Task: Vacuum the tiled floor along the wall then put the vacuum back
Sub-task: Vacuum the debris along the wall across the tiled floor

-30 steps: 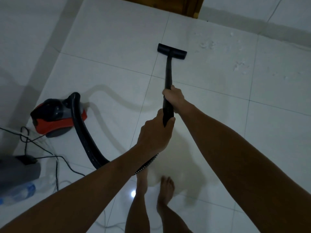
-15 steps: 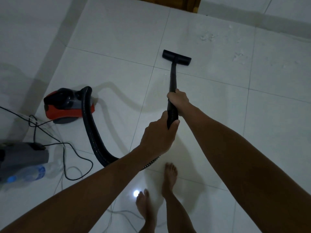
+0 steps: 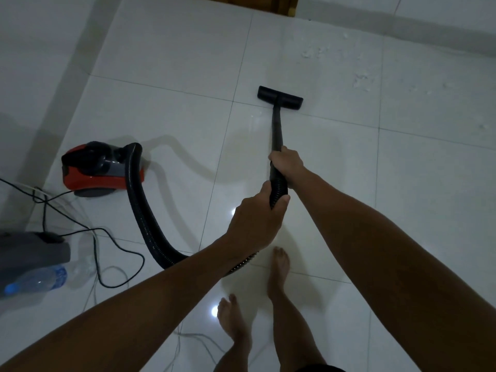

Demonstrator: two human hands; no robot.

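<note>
**Bare arms, bare feet, a dark hem**

Both forearms are uncovered as far up as the view reaches, with no sleeve edge showing on either. The left hand (image 3: 255,221) and right hand (image 3: 287,163) carry no glove, and no ring, watch or band shows on the visible sides of the wrists and fingers. Both legs are bare from the shin down, and the feet (image 3: 279,267) have no shoes or socks. At the bottom edge a strip of dark cloth (image 3: 322,368) crosses the right leg, possibly the hem of shorts, though too little shows to be sure.
</note>
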